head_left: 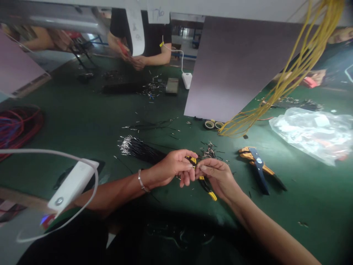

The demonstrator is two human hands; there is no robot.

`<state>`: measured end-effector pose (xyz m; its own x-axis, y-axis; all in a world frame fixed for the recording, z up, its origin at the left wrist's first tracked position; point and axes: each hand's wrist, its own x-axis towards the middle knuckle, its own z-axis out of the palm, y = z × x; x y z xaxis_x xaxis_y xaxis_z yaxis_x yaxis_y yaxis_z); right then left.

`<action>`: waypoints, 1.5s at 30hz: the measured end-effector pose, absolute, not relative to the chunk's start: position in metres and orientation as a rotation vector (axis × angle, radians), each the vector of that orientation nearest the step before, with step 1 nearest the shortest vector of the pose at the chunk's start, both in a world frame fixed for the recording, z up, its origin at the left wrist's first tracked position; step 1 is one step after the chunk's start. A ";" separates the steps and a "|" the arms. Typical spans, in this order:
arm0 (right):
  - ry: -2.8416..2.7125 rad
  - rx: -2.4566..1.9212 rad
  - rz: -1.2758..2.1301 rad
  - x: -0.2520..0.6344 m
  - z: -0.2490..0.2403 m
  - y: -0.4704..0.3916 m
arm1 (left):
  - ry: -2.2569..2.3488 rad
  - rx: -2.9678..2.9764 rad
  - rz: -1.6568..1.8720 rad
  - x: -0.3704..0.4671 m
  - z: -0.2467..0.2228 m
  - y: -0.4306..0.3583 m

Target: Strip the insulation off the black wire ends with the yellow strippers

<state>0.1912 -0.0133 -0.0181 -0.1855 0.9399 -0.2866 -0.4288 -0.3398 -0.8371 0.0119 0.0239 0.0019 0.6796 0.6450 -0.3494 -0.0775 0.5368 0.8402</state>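
My left hand (173,167) and my right hand (216,175) meet fingertip to fingertip over the green table (82,121), pinching something thin between them that is too small to make out. Black-and-yellow pliers (205,184) lie under my hands on the table. A bundle of black wires with bare metal ends (138,147) lies just left of and behind my left hand. My left wrist carries a silver bracelet (141,181).
An orange-and-blue wire stripper (257,163) lies right of my hands. Yellow wires (289,77) hang from above. A clear plastic bag (314,132), tape rolls (213,124), a grey panel (234,66), red cables (16,125) and a white power bank (71,184) surround. Another person's hands (135,59) work across the table.
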 end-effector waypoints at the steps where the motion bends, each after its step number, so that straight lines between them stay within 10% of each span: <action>1: -0.754 -1.008 1.713 0.191 -0.018 -0.013 | 0.709 0.913 0.479 0.012 0.001 0.024; 45: -1.512 -1.794 0.799 0.195 -0.079 0.172 | 1.184 0.813 1.043 -0.012 0.024 0.063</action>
